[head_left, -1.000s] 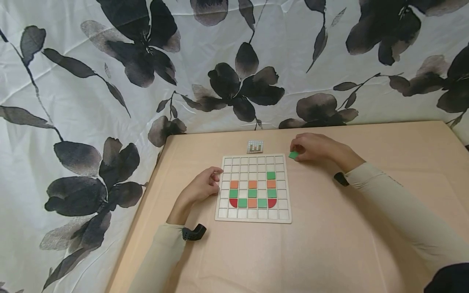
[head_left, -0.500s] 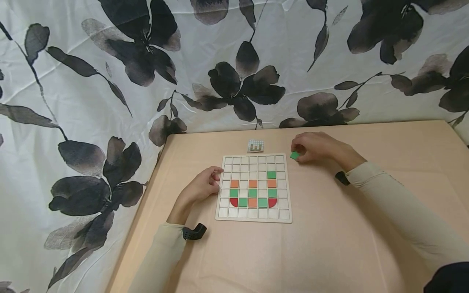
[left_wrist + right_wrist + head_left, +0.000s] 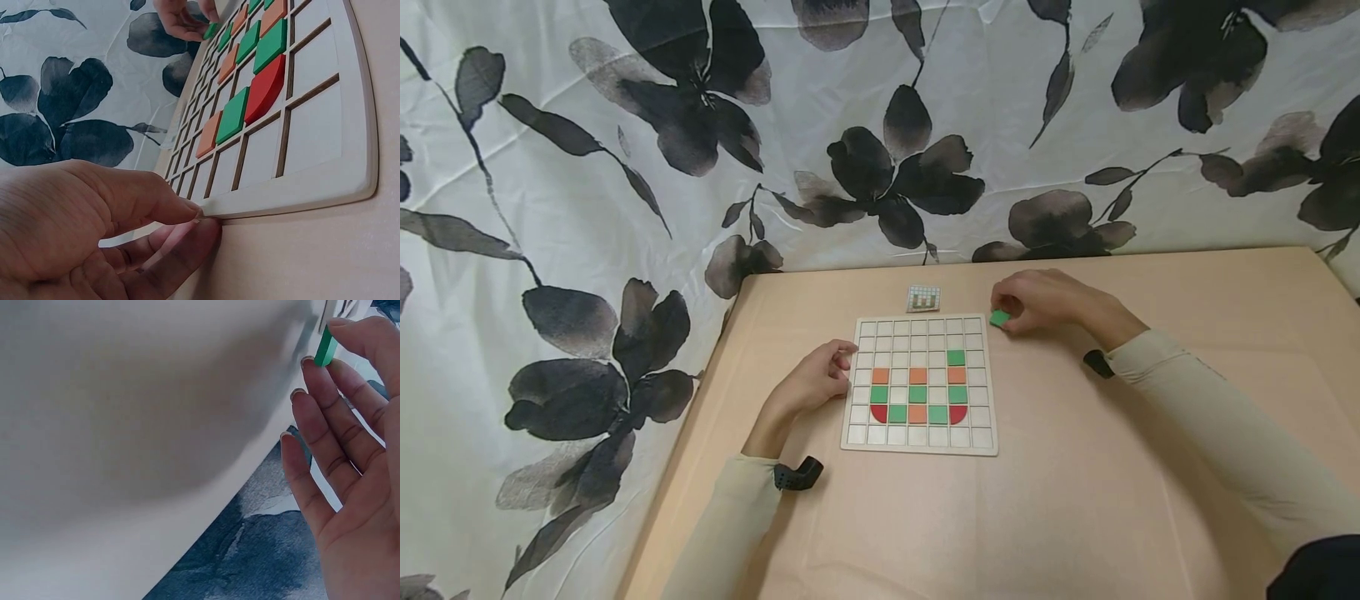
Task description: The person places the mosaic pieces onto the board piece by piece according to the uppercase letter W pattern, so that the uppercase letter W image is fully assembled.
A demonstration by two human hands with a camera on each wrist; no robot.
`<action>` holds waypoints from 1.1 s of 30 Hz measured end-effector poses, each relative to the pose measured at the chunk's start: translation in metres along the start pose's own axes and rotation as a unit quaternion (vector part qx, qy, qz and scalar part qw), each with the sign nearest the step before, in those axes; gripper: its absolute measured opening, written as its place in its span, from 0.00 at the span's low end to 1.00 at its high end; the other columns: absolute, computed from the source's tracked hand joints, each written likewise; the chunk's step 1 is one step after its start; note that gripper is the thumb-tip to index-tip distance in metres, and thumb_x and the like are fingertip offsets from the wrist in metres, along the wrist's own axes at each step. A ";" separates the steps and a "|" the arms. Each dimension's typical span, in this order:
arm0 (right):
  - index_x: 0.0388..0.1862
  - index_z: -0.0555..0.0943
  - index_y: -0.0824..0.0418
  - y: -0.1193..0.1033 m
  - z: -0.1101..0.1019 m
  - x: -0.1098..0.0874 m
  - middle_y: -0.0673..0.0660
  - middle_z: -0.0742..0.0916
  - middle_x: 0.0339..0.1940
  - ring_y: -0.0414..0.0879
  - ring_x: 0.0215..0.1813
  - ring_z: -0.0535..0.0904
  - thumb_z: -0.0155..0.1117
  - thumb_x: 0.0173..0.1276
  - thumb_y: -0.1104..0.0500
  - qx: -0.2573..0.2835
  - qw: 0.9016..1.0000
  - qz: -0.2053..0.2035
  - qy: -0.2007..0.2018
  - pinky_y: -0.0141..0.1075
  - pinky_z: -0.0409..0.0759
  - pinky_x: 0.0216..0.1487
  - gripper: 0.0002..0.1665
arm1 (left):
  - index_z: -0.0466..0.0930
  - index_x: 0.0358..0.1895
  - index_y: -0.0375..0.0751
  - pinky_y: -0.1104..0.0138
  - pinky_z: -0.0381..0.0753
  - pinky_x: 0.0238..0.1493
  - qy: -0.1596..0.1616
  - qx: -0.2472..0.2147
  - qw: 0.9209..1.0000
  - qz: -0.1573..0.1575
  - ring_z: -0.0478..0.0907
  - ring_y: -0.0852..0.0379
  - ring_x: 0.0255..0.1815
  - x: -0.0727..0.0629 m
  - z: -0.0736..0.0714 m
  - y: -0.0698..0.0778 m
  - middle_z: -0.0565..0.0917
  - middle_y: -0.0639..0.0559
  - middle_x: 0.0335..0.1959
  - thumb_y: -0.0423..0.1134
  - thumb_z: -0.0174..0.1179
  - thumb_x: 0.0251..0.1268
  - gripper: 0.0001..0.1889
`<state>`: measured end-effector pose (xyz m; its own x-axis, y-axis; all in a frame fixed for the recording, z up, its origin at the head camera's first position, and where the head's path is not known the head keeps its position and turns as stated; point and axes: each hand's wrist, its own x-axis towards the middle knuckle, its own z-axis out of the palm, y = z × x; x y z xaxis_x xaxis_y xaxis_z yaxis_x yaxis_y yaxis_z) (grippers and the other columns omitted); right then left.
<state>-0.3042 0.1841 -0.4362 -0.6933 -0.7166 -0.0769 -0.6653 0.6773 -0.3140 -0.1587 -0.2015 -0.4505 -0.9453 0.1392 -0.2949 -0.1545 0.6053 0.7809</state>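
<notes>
A white grid board (image 3: pixel 860 437) with square cells lies flat on the table. Green, orange and red tiles sit in its cells, among them a green tile (image 3: pixel 955 357) highest on the right and a red tile (image 3: pixel 957 414) with a rounded corner. At the board's left edge is my left hand (image 3: pixel 808 379); in the left wrist view its thumb and fingertips hold the rim. Just off the upper right corner, my right hand (image 3: pixel 1045 300) pinches a loose green tile (image 3: pixel 325 347) between thumb and fingers, its other fingers reaching out loosely in the right wrist view.
Behind the board lies a small card (image 3: pixel 922 298) printed with a gridded pattern. The light wooden table (image 3: pixel 1075 500) ends at a floral cloth (image 3: pixel 850 83), which hangs along the back and left. Both forearms come in from the front.
The right hand, with the green tile in its fingers, has shifted very slightly left toward the board. The left hand, the board and its tiles stay as they were.
</notes>
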 end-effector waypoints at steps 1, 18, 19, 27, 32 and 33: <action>0.35 0.82 0.48 -0.001 -0.001 0.000 0.48 0.80 0.29 0.43 0.35 0.74 0.76 0.59 0.51 -0.001 1.000 -0.003 0.002 0.39 0.71 0.38 0.09 | 0.69 0.69 0.38 0.66 0.75 0.36 0.000 0.000 1.000 0.000 0.72 0.51 0.41 0.000 0.000 0.000 0.71 0.43 0.46 0.20 0.61 0.62 0.31; 0.39 0.84 0.50 -0.022 -0.007 0.011 0.48 0.82 0.31 0.43 0.37 0.74 0.73 0.58 0.56 0.026 0.999 -0.039 0.006 0.39 0.72 0.39 0.10 | 0.68 0.69 0.38 0.67 0.75 0.35 -0.002 -0.006 1.000 -0.007 0.71 0.52 0.40 0.001 0.001 -0.001 0.71 0.43 0.47 0.19 0.61 0.61 0.32; 0.39 0.84 0.50 -0.023 -0.007 0.012 0.48 0.81 0.31 0.43 0.37 0.74 0.73 0.58 0.56 0.027 0.999 -0.040 0.005 0.39 0.72 0.39 0.10 | 0.68 0.69 0.38 0.67 0.75 0.35 -0.002 -0.007 1.000 -0.007 0.71 0.52 0.40 0.000 0.001 -0.001 0.71 0.43 0.47 0.19 0.61 0.61 0.32; 0.40 0.85 0.50 -0.034 -0.007 0.019 0.47 0.83 0.33 0.43 0.38 0.76 0.75 0.60 0.55 0.040 0.997 -0.058 -0.003 0.38 0.75 0.41 0.10 | 0.68 0.69 0.38 0.67 0.76 0.35 -0.002 -0.006 1.000 -0.007 0.72 0.52 0.40 0.000 0.001 0.000 0.71 0.43 0.47 0.19 0.61 0.61 0.32; 0.41 0.85 0.48 -0.041 -0.006 0.024 0.48 0.84 0.33 0.43 0.38 0.76 0.73 0.61 0.54 0.038 0.997 -0.066 -0.008 0.39 0.74 0.40 0.09 | 0.68 0.69 0.39 0.67 0.75 0.35 -0.002 0.001 1.000 -0.005 0.72 0.52 0.41 0.001 0.000 0.000 0.71 0.43 0.47 0.20 0.61 0.62 0.32; 0.41 0.85 0.48 -0.042 -0.006 0.026 0.48 0.84 0.33 0.43 0.38 0.76 0.73 0.61 0.54 0.036 0.997 -0.067 -0.009 0.39 0.74 0.40 0.09 | 0.68 0.69 0.39 0.67 0.75 0.35 -0.002 0.002 1.000 -0.005 0.72 0.52 0.41 0.001 0.000 0.001 0.71 0.43 0.47 0.20 0.61 0.62 0.32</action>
<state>-0.2954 0.1382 -0.4197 -0.5941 -0.8030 -0.0471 -0.7290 0.5622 -0.3905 -0.1594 -0.2008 -0.4503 -0.9427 0.1362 -0.3045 -0.1624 0.6099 0.7756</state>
